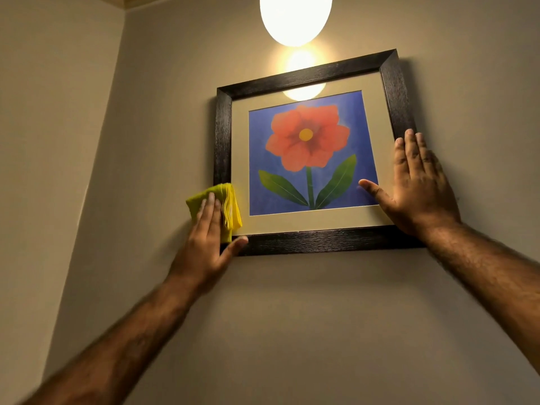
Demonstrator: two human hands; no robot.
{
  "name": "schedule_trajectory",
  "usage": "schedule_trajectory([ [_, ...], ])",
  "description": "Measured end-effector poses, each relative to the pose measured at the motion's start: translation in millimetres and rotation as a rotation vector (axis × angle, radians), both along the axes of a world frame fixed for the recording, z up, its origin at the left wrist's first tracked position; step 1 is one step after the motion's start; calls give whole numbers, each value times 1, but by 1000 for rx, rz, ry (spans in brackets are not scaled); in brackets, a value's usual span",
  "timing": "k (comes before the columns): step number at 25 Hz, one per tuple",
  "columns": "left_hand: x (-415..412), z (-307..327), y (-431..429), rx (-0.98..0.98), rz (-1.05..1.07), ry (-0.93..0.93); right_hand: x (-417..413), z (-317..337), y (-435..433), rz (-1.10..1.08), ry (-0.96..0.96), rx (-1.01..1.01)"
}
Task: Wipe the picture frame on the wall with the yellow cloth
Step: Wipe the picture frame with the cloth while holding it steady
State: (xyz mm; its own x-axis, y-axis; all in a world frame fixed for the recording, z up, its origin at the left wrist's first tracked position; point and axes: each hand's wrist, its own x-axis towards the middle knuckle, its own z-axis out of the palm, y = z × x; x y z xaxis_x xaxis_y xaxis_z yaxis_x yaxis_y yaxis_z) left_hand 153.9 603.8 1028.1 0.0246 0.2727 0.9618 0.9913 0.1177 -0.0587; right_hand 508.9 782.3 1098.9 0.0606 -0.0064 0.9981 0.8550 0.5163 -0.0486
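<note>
A dark wooden picture frame [306,78] hangs on the beige wall, holding a print of a red flower on blue. My left hand [209,244] presses a folded yellow cloth [230,204] flat against the frame's lower left corner, thumb resting on the bottom rail. My right hand [418,185] lies flat with fingers spread over the frame's lower right side, thumb on the glass. The lower left corner of the frame is hidden by the cloth and hand.
A glowing round lamp [295,16] hangs just above the frame and reflects in the glass. A wall corner [117,83] runs down at the left. Bare wall [321,331] lies below the frame.
</note>
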Motion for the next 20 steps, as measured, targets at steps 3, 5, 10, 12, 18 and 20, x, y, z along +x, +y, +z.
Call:
schedule_trajectory([
  [3,11,98,1,33,34,-46,0,0,1,2,-7,6],
  [5,19,155,0,24,73,-81,0,0,3,0,-4,16],
  [10,18,170,12,73,86,-90,-1,0,2,3,-10,21],
  [12,17,143,18,109,48,-81,0,0,2,0,-6,19],
  [18,15,36,12,90,20,-41,0,0,1,9,-4,16],
  [20,19,33,4,84,-37,-79,0,0,1,13,-1,21],
])
